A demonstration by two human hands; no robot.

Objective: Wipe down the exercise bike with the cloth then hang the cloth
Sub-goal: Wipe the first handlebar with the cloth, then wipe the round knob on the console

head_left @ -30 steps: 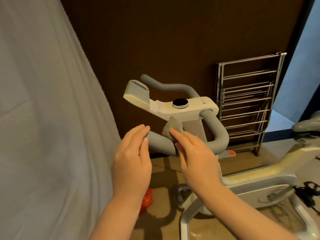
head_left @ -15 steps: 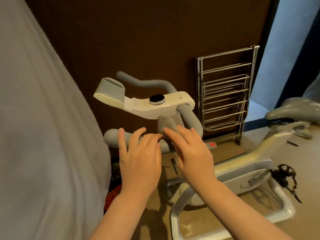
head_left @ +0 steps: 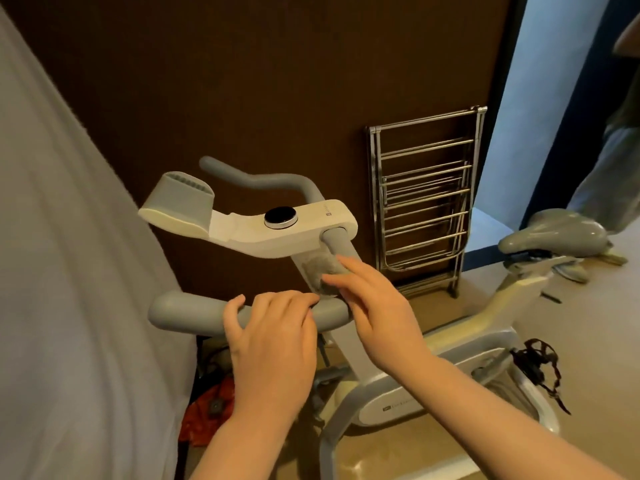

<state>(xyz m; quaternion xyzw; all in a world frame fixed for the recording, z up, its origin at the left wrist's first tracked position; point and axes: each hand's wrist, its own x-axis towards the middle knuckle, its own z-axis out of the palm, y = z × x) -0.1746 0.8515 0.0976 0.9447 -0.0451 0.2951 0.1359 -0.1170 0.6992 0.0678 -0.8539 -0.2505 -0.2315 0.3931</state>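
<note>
While the left hand (head_left: pixel 273 344) rests over the near bar of the handlebar (head_left: pixel 194 311), its fingers loosely curved on the grey tube, apparently to steady the exercise bike (head_left: pixel 429 362), the right hand (head_left: pixel 375 306) presses the cloth (head_left: pixel 320 273) against the white stem just below the console (head_left: pixel 294 226). The right fingers (head_left: pixel 349 268) lie nearly straight and spread over the cloth rather than curled round it, a flat hold that suits rubbing a broad surface. The cloth is a small grey pad, bunched between those fingers and the stem, beside the point where the handlebar leaves the console; its exact outline is partly hidden by the hand. Its long axis appears to follow the stem, running from the console downward and toward the viewer. The handlebar's near bar runs crosswise below the console, its free end pointing away from the saddle (head_left: pixel 554 233). Beyond the console a metal drying rack (head_left: pixel 426 202) leans folded on the dark wall, a likely hanging place.
</note>
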